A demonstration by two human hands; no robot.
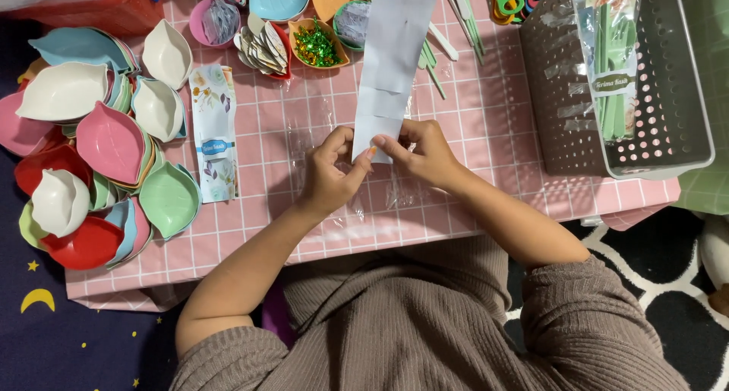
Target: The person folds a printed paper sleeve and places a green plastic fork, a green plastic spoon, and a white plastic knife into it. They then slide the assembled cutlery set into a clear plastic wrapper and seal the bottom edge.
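— What do your hands hold?
— Your left hand point(328, 172) and right hand point(422, 152) each keep a narrow grip on the lower end of a long white paper strip point(389, 64), lying up the pink checked tabletop point(486, 125).
— And nearby?
— Leaf-shaped bowls point(110, 140) sit well left; a grey basket point(683, 80) sits right.

A long white label strip point(389, 64) runs from table centre toward twelve o'clock. At nine o'clock of it lies a flat white floral sachet point(213, 133) with a blue label. At two o'clock, a clear packet of green cutlery point(612, 57) rests in a grey basket point(683, 144).
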